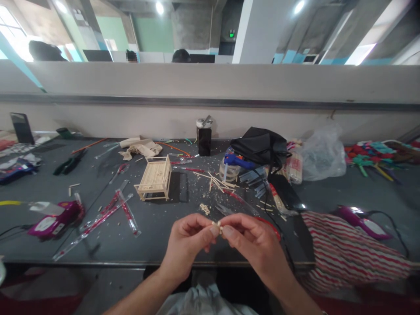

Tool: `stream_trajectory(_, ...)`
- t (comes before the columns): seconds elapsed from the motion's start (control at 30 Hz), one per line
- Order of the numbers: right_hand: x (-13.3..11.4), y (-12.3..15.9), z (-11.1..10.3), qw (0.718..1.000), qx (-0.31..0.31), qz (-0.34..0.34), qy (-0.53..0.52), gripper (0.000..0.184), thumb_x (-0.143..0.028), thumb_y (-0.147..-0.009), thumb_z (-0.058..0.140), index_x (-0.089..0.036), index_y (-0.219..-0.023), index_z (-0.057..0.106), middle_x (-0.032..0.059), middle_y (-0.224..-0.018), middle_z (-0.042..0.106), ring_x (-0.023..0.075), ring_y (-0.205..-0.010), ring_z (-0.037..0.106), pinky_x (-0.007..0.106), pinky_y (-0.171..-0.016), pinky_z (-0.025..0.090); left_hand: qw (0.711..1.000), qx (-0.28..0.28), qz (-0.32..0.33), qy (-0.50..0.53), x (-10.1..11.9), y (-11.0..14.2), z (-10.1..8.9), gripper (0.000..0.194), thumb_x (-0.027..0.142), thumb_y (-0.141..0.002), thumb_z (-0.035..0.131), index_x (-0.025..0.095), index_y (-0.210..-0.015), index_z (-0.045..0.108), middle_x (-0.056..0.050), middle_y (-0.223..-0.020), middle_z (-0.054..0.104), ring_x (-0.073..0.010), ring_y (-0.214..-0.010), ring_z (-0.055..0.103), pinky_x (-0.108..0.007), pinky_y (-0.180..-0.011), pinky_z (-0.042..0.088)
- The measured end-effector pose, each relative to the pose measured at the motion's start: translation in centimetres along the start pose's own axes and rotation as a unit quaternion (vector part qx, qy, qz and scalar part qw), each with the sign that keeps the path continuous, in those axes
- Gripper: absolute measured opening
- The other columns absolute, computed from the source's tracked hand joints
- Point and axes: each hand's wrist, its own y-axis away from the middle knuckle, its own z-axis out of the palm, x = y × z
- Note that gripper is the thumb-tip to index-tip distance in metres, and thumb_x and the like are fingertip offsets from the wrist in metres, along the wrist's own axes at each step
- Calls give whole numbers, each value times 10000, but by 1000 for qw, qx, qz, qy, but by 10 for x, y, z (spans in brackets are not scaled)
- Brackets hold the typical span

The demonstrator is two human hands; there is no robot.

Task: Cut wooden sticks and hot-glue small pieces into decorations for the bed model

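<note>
My left hand [188, 243] and my right hand [257, 245] meet over the table's front edge, both closed in a pinch. Between the fingertips is a small cluster of pale wooden bits [217, 224], partly hidden by the thumbs. Just beyond lies a little pile of short cut stick pieces [205, 209]. Close to the right hand are the grey jaws of pliers [225, 210], with a red handle [271, 227] partly behind that hand. A miniature bed-like frame of thin sticks [153, 178] stands upright farther back on the left.
Loose sticks [218, 183] and scraps litter the middle. A blue glue gun [238, 161] rests on a clear jar, beside a black bag [260, 146]. Plastic-wrapped red items [127, 212] and a purple device [54, 221] lie left; striped cloth [351, 245] hangs over the right edge.
</note>
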Motion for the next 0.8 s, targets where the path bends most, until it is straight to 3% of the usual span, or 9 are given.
stream_trajectory(0.23,-2,1,2,999,22,9,23,160,-370,-809,679,-224,-862,718,12,-764,729,162,-708,664,238,-617,503,999,3,-4,38,-1,0,2,160,280,-669,818,146,-699,736,-23,-621,682,-88,-566,560,-170,-503,424)
stream_trajectory(0.5,-9,0,2,997,64,23,44,134,-347,-797,676,-219,-789,715,-17,-683,693,113,-589,591,203,-549,443,1000,-2,-14,8,-2,-1,3,174,277,-657,829,161,-766,759,-29,-714,709,-98,-634,567,-172,-524,433)
stream_trajectory(0.63,-8,-3,-2,997,49,34,45,161,-360,-805,662,-209,-788,714,-16,-652,675,106,-560,552,202,-528,423,999,-20,-18,16,-2,-1,0,195,288,-669,820,163,-798,745,-25,-746,703,-100,-653,561,-185,-559,439)
stream_trajectory(0.8,-7,-11,-8,998,-24,32,52,164,-353,-813,667,-198,-781,711,-9,-662,683,113,-593,580,199,-552,449,999,-46,-23,12,1,-3,-1,183,303,-730,775,134,-752,709,-16,-673,654,-87,-606,526,-200,-582,421)
